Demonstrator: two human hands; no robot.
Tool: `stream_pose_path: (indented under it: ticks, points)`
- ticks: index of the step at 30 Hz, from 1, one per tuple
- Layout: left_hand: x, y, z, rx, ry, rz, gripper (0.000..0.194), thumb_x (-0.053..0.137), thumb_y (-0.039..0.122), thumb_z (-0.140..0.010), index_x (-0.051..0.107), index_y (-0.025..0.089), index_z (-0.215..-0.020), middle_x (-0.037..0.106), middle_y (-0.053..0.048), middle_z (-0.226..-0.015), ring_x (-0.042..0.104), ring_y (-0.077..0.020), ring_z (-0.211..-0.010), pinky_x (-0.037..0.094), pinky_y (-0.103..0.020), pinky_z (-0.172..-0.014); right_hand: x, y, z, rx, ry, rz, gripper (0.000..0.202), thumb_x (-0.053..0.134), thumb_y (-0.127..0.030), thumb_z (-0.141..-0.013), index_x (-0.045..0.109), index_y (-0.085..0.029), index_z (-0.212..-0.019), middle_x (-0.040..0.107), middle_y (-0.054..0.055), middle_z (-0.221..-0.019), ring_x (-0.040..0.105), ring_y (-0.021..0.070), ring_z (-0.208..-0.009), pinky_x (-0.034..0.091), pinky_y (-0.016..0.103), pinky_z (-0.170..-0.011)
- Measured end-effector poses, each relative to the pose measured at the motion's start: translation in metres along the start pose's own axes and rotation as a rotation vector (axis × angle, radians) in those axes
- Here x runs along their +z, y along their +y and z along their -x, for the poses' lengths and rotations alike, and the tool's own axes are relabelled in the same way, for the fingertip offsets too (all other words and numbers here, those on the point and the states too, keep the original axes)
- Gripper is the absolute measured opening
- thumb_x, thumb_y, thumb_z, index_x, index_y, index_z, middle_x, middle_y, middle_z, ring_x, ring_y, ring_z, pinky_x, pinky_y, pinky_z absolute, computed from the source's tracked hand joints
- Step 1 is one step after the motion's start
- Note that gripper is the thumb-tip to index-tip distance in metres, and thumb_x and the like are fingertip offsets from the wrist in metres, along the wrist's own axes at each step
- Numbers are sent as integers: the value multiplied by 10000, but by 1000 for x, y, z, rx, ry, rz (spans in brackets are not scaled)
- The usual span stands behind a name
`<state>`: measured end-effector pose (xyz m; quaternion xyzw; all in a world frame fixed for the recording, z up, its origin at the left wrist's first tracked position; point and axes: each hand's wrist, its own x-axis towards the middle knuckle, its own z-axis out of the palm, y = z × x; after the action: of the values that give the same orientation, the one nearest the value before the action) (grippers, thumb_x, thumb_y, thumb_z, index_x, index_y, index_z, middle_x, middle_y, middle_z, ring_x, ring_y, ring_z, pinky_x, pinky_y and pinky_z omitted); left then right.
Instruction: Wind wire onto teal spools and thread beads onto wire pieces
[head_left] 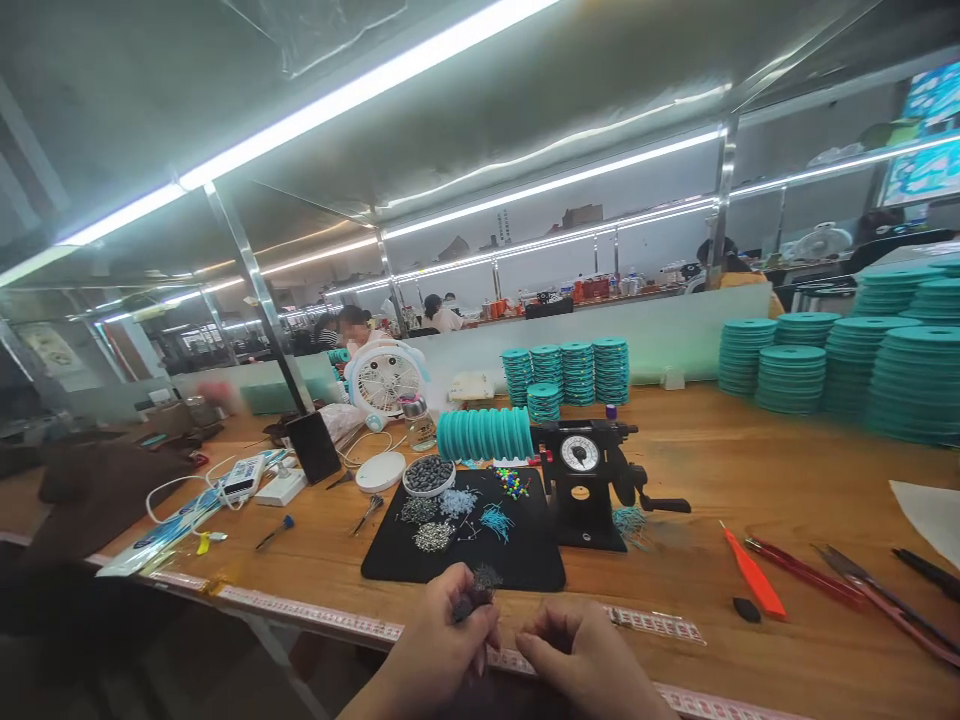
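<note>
My left hand is closed around a bunch of small dark pieces with fine, wiry tips. They stick up past the thumb and forefinger, too small to name. Just to the right, my right hand is held in a pinch at the table's front edge; whatever is between its fingertips is hidden. Beyond both hands lies a black mat. On it are a heap of silver metal bits, pale translucent pieces, short teal strands and coloured beads.
Behind the mat stand a round dish of dark pellets, a row of teal spools and a black cranked winder with a dial. An orange tool and scissors lie right. A fan stands back left. A person sits to the left.
</note>
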<state>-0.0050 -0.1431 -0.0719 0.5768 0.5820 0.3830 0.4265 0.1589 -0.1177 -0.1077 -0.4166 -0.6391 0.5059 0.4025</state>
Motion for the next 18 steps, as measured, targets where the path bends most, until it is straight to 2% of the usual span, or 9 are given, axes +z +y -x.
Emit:
stream_pose_path:
  ticks: [2, 4, 6, 9, 11, 12, 14, 18]
  points:
    - [-18, 2, -3, 90, 137, -188, 176, 526, 308, -803, 470, 198, -678, 578, 11, -593, 512, -126, -521, 386, -230, -527, -1, 4, 0, -8, 2, 24, 192, 597, -294, -636, 611, -173, -487, 594, 16, -521, 522, 184, -565, 365, 266, -554]
    - [-51, 7, -14, 127, 346, -424, 209, 480, 332, -840, 475, 200, -678, 578, 8, -628, 553, -143, -609, 406, -235, -592, -4, 6, 0, -10, 10, 13, 228, 597, -345, -650, 612, -175, -498, 590, 19, -534, 510, 183, -560, 361, 269, -553]
    - [-97, 13, -33, 4, 463, -601, 196, 433, 337, -873, 512, 195, -761, 589, 4, -653, 565, -150, -582, 412, -250, -576, -6, 8, 0, -14, 16, 1, 258, 601, -389, -666, 629, -179, -519, 598, 23, -552, 506, 184, -563, 363, 272, -560]
    - [-170, 17, -67, -136, 542, -718, 99, 558, 232, -815, 556, 157, -751, 599, -38, -719, 591, -186, -688, 427, -286, -631, -6, 12, 0, -23, 12, -11, 271, 611, -421, -673, 644, -186, -542, 613, 26, -567, 517, 193, -579, 371, 276, -574]
    - [-203, 13, -85, -233, 556, -772, 122, 592, 255, -820, 578, 134, -813, 602, -38, -836, 585, -173, -762, 463, -317, -683, -5, 14, -1, -35, 17, -14, 272, 615, -430, -670, 640, -187, -551, 613, 26, -569, 521, 194, -583, 374, 275, -573]
    - [-214, 10, -91, -278, 550, -785, 152, 589, 281, -832, 587, 133, -861, 604, -34, -867, 588, -169, -773, 480, -327, -692, -4, 15, -2, -40, 19, -8, 273, 613, -433, -672, 637, -186, -559, 612, 27, -571, 520, 193, -582, 374, 274, -570]
    - [-223, 1, -99, -347, 529, -788, 201, 578, 315, -847, 590, 133, -931, 609, -29, -898, 596, -163, -774, 505, -331, -686, -4, 16, -4, -48, 18, 17, 270, 602, -429, -680, 630, -183, -573, 613, 30, -579, 517, 192, -581, 372, 276, -569]
    - [-218, -13, -103, -401, 506, -739, 219, 562, 328, -859, 595, 121, -922, 615, -17, -845, 598, -143, -696, 517, -292, -613, -6, 16, -3, -64, -19, 76, 250, 572, -395, -699, 623, -176, -588, 624, 41, -598, 523, 195, -593, 369, 278, -580]
